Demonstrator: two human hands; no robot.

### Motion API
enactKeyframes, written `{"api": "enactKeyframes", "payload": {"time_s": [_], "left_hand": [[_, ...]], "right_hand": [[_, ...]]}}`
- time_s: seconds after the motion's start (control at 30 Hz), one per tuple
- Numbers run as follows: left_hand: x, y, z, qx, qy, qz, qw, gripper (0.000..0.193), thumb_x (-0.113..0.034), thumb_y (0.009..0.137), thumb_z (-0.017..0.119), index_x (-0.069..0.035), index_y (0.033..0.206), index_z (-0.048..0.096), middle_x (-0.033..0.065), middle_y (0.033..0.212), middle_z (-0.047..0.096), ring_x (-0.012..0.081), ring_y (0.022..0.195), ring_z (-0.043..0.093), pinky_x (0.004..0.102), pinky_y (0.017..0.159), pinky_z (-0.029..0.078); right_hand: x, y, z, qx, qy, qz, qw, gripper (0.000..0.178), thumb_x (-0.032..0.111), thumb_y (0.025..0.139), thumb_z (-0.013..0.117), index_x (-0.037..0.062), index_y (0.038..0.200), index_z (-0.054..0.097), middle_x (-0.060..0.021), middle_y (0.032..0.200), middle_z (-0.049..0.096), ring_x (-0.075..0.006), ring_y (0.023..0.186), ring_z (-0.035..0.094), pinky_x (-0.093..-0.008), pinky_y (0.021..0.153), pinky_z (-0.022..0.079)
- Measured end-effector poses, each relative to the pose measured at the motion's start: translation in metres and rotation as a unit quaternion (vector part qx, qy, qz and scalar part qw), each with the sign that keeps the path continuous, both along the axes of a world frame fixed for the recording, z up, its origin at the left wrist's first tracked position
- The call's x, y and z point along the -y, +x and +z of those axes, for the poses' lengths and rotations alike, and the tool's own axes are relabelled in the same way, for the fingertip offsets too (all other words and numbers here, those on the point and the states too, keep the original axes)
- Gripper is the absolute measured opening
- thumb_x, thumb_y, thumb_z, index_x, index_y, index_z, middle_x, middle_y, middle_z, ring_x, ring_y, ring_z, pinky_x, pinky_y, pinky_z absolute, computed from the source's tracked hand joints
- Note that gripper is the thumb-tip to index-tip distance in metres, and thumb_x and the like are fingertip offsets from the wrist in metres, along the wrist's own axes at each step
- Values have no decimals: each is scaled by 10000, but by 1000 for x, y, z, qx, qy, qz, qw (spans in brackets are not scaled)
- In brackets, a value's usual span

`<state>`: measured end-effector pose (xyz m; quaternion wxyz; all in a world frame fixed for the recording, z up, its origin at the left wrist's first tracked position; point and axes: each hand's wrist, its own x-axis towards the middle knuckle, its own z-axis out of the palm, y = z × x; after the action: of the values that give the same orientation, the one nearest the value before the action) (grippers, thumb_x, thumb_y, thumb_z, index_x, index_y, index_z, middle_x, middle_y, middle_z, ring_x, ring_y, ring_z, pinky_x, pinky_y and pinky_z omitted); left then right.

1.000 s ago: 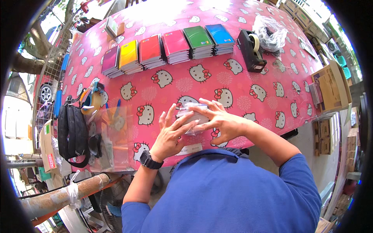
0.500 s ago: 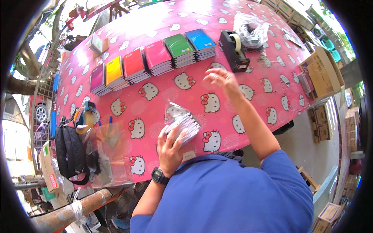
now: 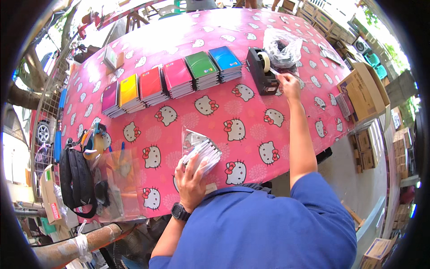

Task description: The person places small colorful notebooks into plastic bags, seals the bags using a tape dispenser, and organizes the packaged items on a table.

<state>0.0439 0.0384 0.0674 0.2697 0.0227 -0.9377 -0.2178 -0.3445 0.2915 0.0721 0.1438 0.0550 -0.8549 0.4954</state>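
Note:
My left hand grips a stack of spiral notebooks that lies near the table's front edge with page edges up. Clear plastic film wraps it, open and loose at the far end. My right arm reaches out to the black tape dispenser. At its front, the fingers of my right hand are pinched on the end of the tape, which stretches from the roll. Left of the dispenser runs a row of notebook piles, among them a blue pile, a green pile and a pink pile.
A crumpled clear bag lies behind the dispenser. An open cardboard box stands at the right edge. A black backpack and flat clear plastic bags lie at the left, on the pink patterned tablecloth.
My right hand has moved right from above the table to the dispenser and pinched the tape, drawing a strip out. The left hand keeps its grip on the wrapped stack. The view has shifted slightly.

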Motion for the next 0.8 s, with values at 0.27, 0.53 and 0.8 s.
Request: {"api": "enactKeyframes", "payload": {"time_s": [0.27,0.53,0.8], "left_hand": [[-13,-6,13,4,-47,24,999,287,-150,768,634,-142,1048,571,75,1299,459,387,1247,335,603,1038,178],[-9,0,16,47,-64,17,997,452,-149,758,632,-253,1193,566,64,1373,388,431,1323,205,611,1060,106],[-2,2,20,87,-38,-12,995,548,-194,745,663,-299,1263,518,82,1449,293,445,1350,133,599,1066,108]], "right_hand": [[11,34,-26,480,-287,217,800,141,189,789,705,117,882,628,70,640,523,-17,490,370,-202,447,287],[147,155,87,264,162,645,699,263,271,825,658,11,795,640,-3,658,585,-66,599,523,-237,543,405],[184,208,100,15,482,564,670,519,500,632,742,-5,722,667,-149,676,649,-266,635,648,-371,597,504]]}}
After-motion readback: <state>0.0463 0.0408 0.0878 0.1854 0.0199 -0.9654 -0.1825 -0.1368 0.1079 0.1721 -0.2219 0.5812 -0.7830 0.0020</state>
